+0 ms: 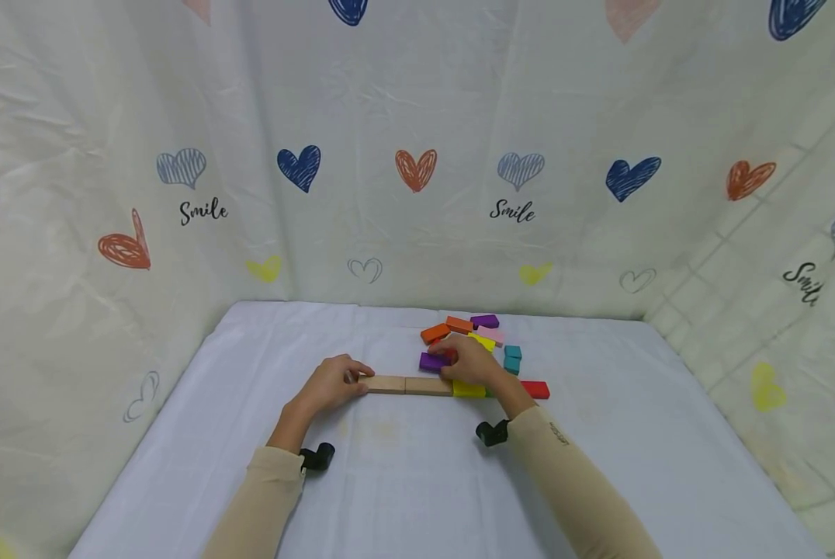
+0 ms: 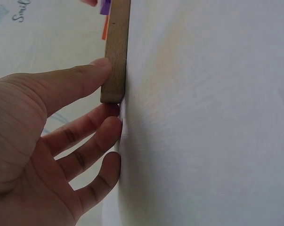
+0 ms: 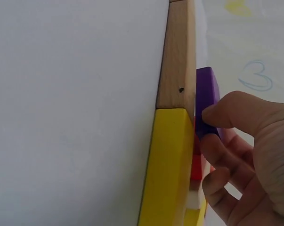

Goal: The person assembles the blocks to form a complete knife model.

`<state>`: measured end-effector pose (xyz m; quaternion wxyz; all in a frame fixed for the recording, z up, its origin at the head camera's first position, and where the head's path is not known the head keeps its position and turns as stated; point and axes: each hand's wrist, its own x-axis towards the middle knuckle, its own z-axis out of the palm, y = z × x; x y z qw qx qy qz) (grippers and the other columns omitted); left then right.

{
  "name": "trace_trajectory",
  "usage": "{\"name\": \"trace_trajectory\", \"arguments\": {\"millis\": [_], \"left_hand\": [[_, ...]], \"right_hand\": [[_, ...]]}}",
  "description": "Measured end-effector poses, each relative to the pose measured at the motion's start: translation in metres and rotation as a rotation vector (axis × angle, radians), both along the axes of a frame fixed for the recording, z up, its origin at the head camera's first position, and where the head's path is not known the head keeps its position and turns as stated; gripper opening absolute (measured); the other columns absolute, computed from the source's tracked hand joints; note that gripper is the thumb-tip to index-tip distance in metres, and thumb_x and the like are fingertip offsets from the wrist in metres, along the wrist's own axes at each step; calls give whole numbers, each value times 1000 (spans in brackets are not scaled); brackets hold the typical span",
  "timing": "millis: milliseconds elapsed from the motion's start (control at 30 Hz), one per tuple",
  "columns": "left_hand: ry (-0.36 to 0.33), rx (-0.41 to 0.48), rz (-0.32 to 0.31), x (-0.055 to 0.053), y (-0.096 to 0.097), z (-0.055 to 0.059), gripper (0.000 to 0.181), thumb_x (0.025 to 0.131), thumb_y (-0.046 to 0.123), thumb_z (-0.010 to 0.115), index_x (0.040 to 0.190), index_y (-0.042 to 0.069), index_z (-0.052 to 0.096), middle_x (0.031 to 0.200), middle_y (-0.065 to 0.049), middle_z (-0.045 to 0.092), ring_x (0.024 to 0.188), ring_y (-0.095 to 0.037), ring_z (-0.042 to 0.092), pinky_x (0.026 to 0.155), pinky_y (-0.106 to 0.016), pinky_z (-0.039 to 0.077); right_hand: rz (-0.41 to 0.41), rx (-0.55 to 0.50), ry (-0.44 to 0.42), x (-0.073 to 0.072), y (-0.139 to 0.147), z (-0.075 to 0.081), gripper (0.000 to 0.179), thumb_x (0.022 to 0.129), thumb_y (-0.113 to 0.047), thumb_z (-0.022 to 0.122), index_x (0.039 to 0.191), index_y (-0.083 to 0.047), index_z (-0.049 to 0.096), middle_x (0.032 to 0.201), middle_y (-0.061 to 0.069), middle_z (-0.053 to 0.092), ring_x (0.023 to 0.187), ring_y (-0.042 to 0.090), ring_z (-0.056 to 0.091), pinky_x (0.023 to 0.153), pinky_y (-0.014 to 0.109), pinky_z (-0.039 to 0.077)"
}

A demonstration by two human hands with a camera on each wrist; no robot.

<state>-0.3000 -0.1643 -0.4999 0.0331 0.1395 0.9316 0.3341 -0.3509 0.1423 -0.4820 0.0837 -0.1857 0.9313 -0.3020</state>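
Note:
My left hand (image 1: 330,384) is at the left end of a row of blocks, pinching the plain wooden block (image 1: 386,384) there. Its thumb lies against that block in the left wrist view, with the other fingers curled by the end. A second wooden block (image 1: 427,386), a yellow block (image 1: 469,389), a sliver of green and a red block (image 1: 535,390) continue the row rightward. Just behind the row, a purple block (image 3: 206,96) is pinched between thumb and fingers of my right hand (image 1: 472,361). The right hand and wrist cover part of the row.
Loose blocks lie behind the row: orange blocks (image 1: 434,333), another purple block (image 1: 484,321), a pink block (image 1: 490,334) and teal blocks (image 1: 512,352). A white cloth covers the table (image 1: 389,481). A curtain (image 1: 459,101) printed with hearts hangs behind it.

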Motion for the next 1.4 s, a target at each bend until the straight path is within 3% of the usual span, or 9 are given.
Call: {"name": "trace_trajectory", "arguments": {"millis": [200,333,567,833,933,1067,1400], "left_hand": [[-13,-1,17,0,1,0,27,87,15,81,113,21,79,95,0,64,83,-15,58,74,-31,48],[-11,-3,18,-1,2,1,27,87,15,82,113,21,79,95,0,64,83,-14,58,73,-31,48],[-4,-5,12,-2,2,2,27,88,15,81,113,21,79,95,1,64,83,-15,58,72,-31,48],[-5,-6,17,-2,0,1,26,88,15,81,113,21,79,95,1,64,82,-14,57,72,-30,47],[-8,-6,21,-2,0,0,26,88,15,81,113,21,79,95,1,64,83,-14,57,72,-31,47],[-14,-4,24,-1,1,0,26,88,15,81,113,21,79,95,1,64,83,-15,57,73,-31,48],[-24,-5,27,-1,2,-2,27,87,14,82,113,21,79,96,0,64,83,-14,58,73,-30,47]], "right_hand": [[46,18,25,7,9,8,43,89,-13,79,129,-27,72,119,-2,65,96,17,57,81,29,53],[107,36,50,15,19,13,42,90,-13,78,129,-27,72,110,-1,63,90,15,56,74,25,52],[187,-6,30,30,33,16,41,88,-11,79,126,-28,74,110,-3,65,92,14,59,75,25,54],[211,-43,-25,49,31,10,44,88,-8,79,126,-31,74,113,-3,63,102,17,57,76,23,55],[223,-37,-37,54,28,8,44,88,-8,78,126,-30,74,111,-2,62,98,16,57,74,23,54],[244,-25,-40,59,23,6,42,89,-7,77,125,-27,74,108,-2,62,90,16,57,72,25,53],[267,0,-44,64,15,2,40,90,-7,76,125,-25,75,110,-3,62,91,15,57,74,24,53]]}}
